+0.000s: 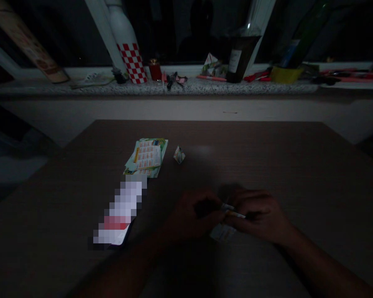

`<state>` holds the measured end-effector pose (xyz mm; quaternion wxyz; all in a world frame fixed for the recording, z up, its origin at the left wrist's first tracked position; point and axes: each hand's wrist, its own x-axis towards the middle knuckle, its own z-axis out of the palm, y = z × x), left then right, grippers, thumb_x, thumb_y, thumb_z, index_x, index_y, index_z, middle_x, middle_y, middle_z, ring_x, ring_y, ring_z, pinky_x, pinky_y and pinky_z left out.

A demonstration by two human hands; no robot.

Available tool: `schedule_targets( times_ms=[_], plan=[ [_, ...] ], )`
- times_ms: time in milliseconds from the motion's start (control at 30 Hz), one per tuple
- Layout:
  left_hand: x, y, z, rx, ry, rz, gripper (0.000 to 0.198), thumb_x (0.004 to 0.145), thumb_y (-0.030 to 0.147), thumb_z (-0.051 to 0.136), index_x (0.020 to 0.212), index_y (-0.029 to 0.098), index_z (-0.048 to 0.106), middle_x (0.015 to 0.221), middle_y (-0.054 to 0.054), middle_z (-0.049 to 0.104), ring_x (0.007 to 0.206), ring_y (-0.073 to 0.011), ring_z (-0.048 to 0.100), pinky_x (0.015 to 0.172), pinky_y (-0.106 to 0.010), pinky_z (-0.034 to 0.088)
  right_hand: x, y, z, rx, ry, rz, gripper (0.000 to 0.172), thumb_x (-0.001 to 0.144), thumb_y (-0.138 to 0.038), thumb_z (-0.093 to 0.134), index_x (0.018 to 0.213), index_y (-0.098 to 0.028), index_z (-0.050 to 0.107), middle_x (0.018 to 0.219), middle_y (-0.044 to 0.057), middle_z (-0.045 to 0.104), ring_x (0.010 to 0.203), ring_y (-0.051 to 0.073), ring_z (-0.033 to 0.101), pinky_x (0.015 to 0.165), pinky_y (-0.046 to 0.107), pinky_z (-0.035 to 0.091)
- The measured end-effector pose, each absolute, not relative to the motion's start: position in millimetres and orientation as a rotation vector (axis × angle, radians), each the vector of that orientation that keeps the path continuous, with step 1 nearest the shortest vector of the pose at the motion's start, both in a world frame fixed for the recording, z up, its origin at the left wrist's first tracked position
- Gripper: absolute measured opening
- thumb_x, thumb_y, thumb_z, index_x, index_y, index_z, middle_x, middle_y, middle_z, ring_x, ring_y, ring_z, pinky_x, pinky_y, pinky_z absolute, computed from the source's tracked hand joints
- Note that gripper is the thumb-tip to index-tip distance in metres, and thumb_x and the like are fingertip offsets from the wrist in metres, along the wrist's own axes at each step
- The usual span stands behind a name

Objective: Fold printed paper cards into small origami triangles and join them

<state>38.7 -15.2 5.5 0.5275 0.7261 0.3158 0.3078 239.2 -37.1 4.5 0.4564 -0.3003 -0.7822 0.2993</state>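
My left hand [199, 211] and my right hand [257, 213] meet over the table, both closed on one small piece of folded printed paper [223, 232]. The paper's lower flap hangs below my fingers, and a narrow folded edge shows between the fingertips. Most of its shape is hidden by my hands and the dim light. Farther off and to the left lies a small folded paper shape [179, 155] with pointed corners. Beside it is a loose stack of printed paper slips [147, 155] in green and white with orange print.
A lit phone [121, 215], its screen blurred out, lies left of my hands on the brown table [286, 161]. Behind, the speckled windowsill [199, 87] bears a red-checkered bottle [133, 62], a dark bag [239, 60], a yellow pot [285, 75] and various small items.
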Motion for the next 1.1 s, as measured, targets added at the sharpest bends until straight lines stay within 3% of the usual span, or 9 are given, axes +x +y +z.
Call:
schedule_targets(
  times_ms=[500, 633, 733, 867, 1100],
  plan=[
    [41, -16, 3, 1.921, 0.703, 0.778, 0.012, 0.083, 0.026, 0.062, 0.084, 0.016, 0.067, 0.080, -0.004, 0.066, 0.073, -0.0143, 0.059, 0.068, -0.026, 0.045, 243, -35, -5, -0.715, -2.151, 0.430, 0.032, 0.078, -0.017, 0.069, 0.053, -0.020, 0.048, 0.050, -0.006, 0.048, 0.049, 0.010, 0.046, 0.056, 0.028, 0.039],
    [42, -15, 6, 1.909, 0.710, 0.794, 0.012, 0.085, 0.024, 0.061, 0.082, 0.016, 0.068, 0.080, -0.004, 0.067, 0.075, -0.0145, 0.061, 0.070, -0.025, 0.046, 246, -36, 0, -0.768, -2.171, 0.413, 0.024, 0.079, -0.019, 0.070, 0.060, -0.020, 0.055, 0.053, -0.003, 0.055, 0.051, 0.012, 0.052, 0.055, 0.030, 0.042],
    [41, -14, 9, 1.876, 0.770, 0.858, 0.010, 0.084, 0.022, 0.061, 0.081, 0.016, 0.069, 0.080, -0.004, 0.067, 0.077, -0.0145, 0.062, 0.071, -0.025, 0.046, 247, -37, 6, -0.799, -2.140, 0.338, 0.008, 0.079, -0.020, 0.071, 0.079, -0.021, 0.064, 0.065, 0.001, 0.066, 0.059, 0.015, 0.061, 0.059, 0.031, 0.048],
    [40, -14, 14, 1.834, 0.877, 0.956, 0.009, 0.084, 0.019, 0.061, 0.080, 0.016, 0.068, 0.081, -0.003, 0.066, 0.076, -0.0134, 0.062, 0.071, -0.023, 0.046, 246, -39, 12, -0.978, -1.993, 0.311, 0.028, 0.077, -0.021, 0.073, 0.103, -0.021, 0.064, 0.086, 0.006, 0.073, 0.077, 0.020, 0.069, 0.069, 0.032, 0.055],
    [39, -17, 14, 1.834, 0.932, 1.048, 0.007, 0.084, 0.021, 0.061, 0.084, 0.018, 0.068, 0.085, -0.002, 0.067, 0.079, -0.0138, 0.062, 0.073, -0.025, 0.047, 242, -40, 7, -1.002, -1.788, 0.627, 0.015, 0.080, -0.017, 0.069, 0.094, -0.022, 0.070, 0.086, 0.003, 0.075, 0.075, 0.017, 0.070, 0.065, 0.026, 0.057]
  ],
)
